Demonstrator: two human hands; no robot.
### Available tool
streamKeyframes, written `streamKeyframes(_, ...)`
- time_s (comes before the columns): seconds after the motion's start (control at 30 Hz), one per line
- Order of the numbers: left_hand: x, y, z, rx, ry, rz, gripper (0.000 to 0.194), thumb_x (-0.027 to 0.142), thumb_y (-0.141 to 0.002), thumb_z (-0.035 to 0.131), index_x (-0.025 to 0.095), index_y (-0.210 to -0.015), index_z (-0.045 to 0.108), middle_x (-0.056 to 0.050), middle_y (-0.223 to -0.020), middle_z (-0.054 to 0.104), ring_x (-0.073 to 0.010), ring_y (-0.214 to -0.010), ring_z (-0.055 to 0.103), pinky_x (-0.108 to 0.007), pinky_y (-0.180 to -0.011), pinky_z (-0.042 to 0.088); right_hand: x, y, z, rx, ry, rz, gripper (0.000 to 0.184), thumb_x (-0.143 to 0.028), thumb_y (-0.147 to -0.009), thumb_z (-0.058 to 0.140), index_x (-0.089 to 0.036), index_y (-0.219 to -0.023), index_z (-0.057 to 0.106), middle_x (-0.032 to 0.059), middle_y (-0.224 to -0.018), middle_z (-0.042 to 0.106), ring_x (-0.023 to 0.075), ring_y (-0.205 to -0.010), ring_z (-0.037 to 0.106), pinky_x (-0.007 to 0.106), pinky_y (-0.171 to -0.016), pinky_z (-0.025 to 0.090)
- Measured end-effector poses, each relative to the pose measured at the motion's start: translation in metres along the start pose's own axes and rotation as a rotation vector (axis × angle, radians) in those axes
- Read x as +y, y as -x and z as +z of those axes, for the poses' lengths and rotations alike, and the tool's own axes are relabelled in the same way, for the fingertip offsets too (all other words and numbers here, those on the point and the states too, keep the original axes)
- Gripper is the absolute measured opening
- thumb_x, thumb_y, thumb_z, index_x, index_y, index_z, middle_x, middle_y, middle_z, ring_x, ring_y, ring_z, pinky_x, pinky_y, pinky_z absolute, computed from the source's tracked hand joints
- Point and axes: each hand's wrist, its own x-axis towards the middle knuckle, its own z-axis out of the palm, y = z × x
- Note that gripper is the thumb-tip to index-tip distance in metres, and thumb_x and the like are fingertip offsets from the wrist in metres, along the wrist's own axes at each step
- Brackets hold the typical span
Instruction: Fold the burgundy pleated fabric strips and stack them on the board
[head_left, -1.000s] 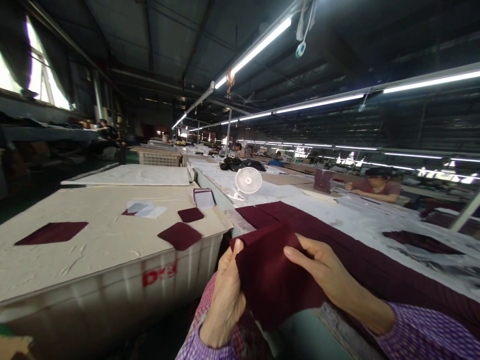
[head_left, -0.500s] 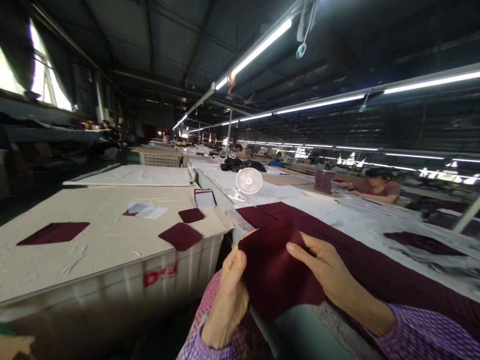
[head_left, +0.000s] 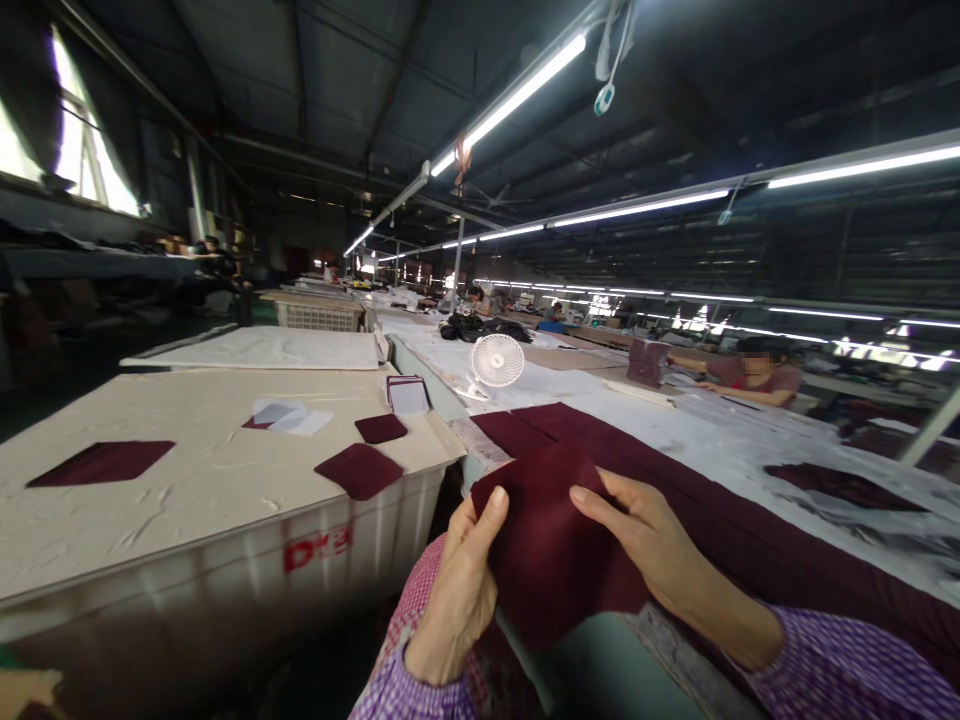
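Between my two hands a maroon fabric piece (head_left: 559,545) is held up above the table's near edge. My left hand (head_left: 466,560) pinches its left side, thumb on top and the other fingers behind it. On the opposite side my right hand (head_left: 646,530) grips the upper right edge between thumb and fingers. Just beyond lies a long spread of maroon fabric (head_left: 720,500) on the table. To the left, a cream-covered surface (head_left: 195,420) carries several maroon pieces, among them a six-sided-looking one (head_left: 361,471) and a smaller square (head_left: 381,429).
A small white fan (head_left: 496,361) stands on the table (head_left: 585,385) ahead. White sheets (head_left: 291,416) lie on the cream surface, above a large ribbed bin (head_left: 225,560). Another person (head_left: 754,375) sits across at the right, near a stack of maroon pieces (head_left: 647,362).
My left thumb has moved up and over onto the front of the maroon fabric piece. My right hand keeps its grip almost unchanged.
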Motion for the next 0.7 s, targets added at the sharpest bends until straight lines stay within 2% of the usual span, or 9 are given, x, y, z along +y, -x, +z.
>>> streamKeyframes(0.17, 0.003, -0.003, 0.002, -0.001, -0.005, -0.058, 0.027, 0.028, -0.083, 0.060, 0.014, -0.105, 0.067, -0.009, -0.099, 0.073, -0.0213, -0.101, 0.064, -0.033, -0.094, 0.046, 0.008, -0.003, -0.001, -0.028, 0.031, 0.021, 0.028, -0.045, -0.081, 0.058, -0.017, -0.079, 0.060, 0.0034, -0.078, 0.065, 0.0211, -0.075, 0.061, 0.033, -0.067, 0.051)
streamKeyframes(0.23, 0.004, -0.004, 0.001, 0.021, -0.005, -0.070, 0.027, 0.028, -0.082, 0.061, 0.013, -0.104, 0.067, -0.009, -0.097, 0.073, -0.0209, -0.098, 0.065, -0.032, -0.093, 0.047, 0.009, -0.003, -0.003, -0.018, 0.026, -0.004, 0.028, -0.041, -0.079, 0.062, -0.021, -0.099, 0.057, 0.0046, -0.095, 0.064, 0.0209, -0.084, 0.062, 0.034, -0.074, 0.052)
streamKeyframes(0.3, 0.004, -0.005, 0.000, 0.035, -0.002, -0.084, 0.027, 0.028, -0.082, 0.061, 0.012, -0.104, 0.067, -0.009, -0.094, 0.074, -0.0208, -0.096, 0.066, -0.032, -0.092, 0.048, 0.007, -0.004, -0.005, -0.015, 0.045, -0.053, 0.045, -0.035, -0.078, 0.065, -0.027, -0.119, 0.047, 0.0054, -0.117, 0.057, 0.0209, -0.094, 0.061, 0.035, -0.079, 0.052)
streamKeyframes(0.37, 0.005, -0.006, -0.001, 0.035, -0.001, -0.098, 0.027, 0.027, -0.082, 0.062, 0.012, -0.103, 0.066, -0.010, -0.091, 0.074, -0.0209, -0.095, 0.066, -0.032, -0.091, 0.049, 0.002, -0.004, -0.007, -0.050, 0.145, -0.092, 0.048, -0.033, -0.078, 0.064, -0.031, -0.123, 0.046, 0.0045, -0.126, 0.051, 0.0216, -0.100, 0.059, 0.035, -0.080, 0.052)
streamKeyframes(0.47, 0.006, -0.006, -0.002, 0.012, -0.017, -0.100, 0.025, 0.026, -0.082, 0.062, 0.011, -0.102, 0.067, -0.009, -0.090, 0.074, -0.0204, -0.093, 0.067, -0.032, -0.090, 0.049, -0.007, -0.003, -0.010, -0.106, 0.342, -0.152, 0.031, -0.032, -0.079, 0.062, -0.028, -0.109, 0.057, 0.0026, -0.116, 0.058, 0.0222, -0.101, 0.057, 0.034, -0.082, 0.049)
streamKeyframes(0.57, 0.007, -0.004, -0.001, -0.021, -0.026, -0.100, 0.024, 0.025, -0.082, 0.061, 0.012, -0.101, 0.068, -0.009, -0.089, 0.074, -0.0201, -0.093, 0.067, -0.032, -0.091, 0.048, -0.010, -0.005, -0.012, -0.087, 0.407, -0.196, 0.032, -0.031, -0.076, 0.065, -0.026, -0.107, 0.058, 0.0015, -0.111, 0.060, 0.0213, -0.099, 0.056, 0.032, -0.083, 0.047)
streamKeyframes(0.7, 0.008, -0.002, 0.001, -0.022, -0.029, -0.103, 0.023, 0.024, -0.082, 0.061, 0.011, -0.100, 0.068, -0.010, -0.090, 0.074, -0.0214, -0.095, 0.066, -0.032, -0.092, 0.048, -0.008, -0.009, -0.011, -0.071, 0.434, -0.154, 0.019, -0.037, -0.076, 0.064, -0.022, -0.087, 0.060, 0.0001, -0.085, 0.062, 0.0172, -0.075, 0.057, 0.026, -0.063, 0.045)
